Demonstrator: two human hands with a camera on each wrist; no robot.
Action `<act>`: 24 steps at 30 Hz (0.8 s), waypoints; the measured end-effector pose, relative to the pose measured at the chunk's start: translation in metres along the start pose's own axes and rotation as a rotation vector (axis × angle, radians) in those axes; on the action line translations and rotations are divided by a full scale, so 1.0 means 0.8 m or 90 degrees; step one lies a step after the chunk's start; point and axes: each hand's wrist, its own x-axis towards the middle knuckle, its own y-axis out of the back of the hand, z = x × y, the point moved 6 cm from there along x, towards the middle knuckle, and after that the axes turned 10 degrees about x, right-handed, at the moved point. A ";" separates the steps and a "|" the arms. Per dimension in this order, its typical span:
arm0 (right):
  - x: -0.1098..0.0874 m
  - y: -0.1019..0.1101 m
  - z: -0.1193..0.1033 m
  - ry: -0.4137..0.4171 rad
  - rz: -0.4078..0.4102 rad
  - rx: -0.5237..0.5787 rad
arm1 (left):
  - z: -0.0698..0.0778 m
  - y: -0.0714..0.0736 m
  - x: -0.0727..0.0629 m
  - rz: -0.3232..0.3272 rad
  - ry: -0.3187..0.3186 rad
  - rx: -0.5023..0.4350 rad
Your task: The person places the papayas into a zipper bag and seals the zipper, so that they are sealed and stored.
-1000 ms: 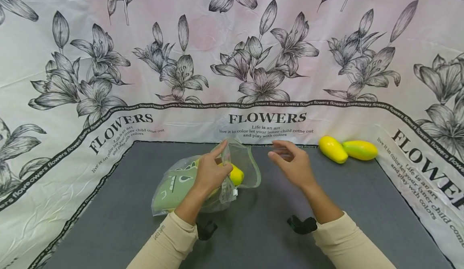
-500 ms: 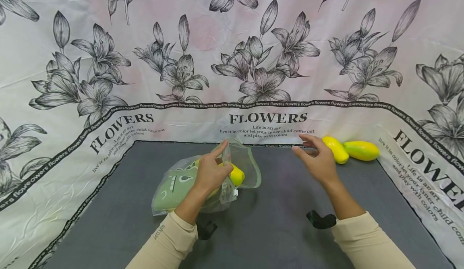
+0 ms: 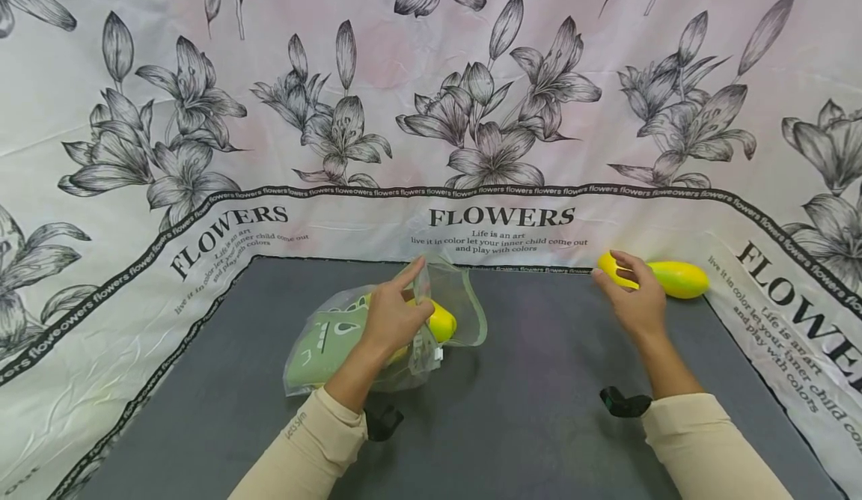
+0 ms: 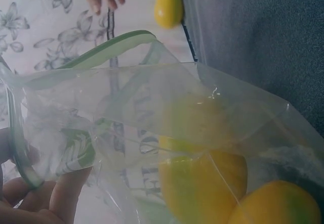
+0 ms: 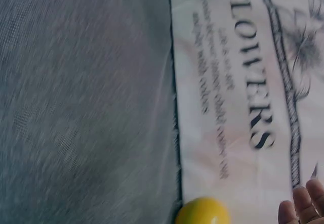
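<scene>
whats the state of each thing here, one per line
clear zip bag: unzipped, mouth open
left grip: holding the bag's edge
right grip: relaxed, holding nothing
bagged papaya-like fruits: at least two, inside
left loose papaya-like fruit: outside, partly hidden by right grip
right loose papaya-like fruit: outside, lying on its side

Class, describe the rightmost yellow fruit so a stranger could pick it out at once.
On the gray table, look to the far right corner, near the right hand. The rightmost yellow fruit lies there, with a green tinge along its top. Unlike the neighbouring fruit, which the hand partly covers, it shows almost whole.
</scene>
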 end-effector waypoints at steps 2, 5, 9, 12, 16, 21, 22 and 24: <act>0.004 0.008 0.013 -0.023 0.017 -0.007 | 0.000 0.000 0.001 0.000 -0.003 -0.002; 0.007 0.019 0.029 -0.056 0.027 -0.014 | 0.001 -0.001 0.001 -0.003 -0.006 -0.009; 0.010 0.029 0.050 -0.092 0.023 -0.016 | -0.002 -0.003 0.000 -0.008 -0.003 -0.015; 0.012 0.035 0.067 -0.111 0.028 -0.022 | -0.002 -0.003 -0.001 -0.010 -0.002 -0.013; 0.014 0.042 0.085 -0.137 0.035 -0.026 | -0.002 -0.002 -0.001 -0.012 -0.001 -0.012; 0.017 0.049 0.102 -0.189 0.021 -0.033 | -0.003 -0.003 -0.001 -0.017 0.003 -0.012; 0.018 0.050 0.106 -0.200 0.015 -0.037 | -0.003 -0.003 -0.001 -0.017 0.005 -0.011; 0.021 0.051 0.113 -0.217 0.003 -0.041 | -0.003 -0.002 -0.001 -0.015 0.006 -0.008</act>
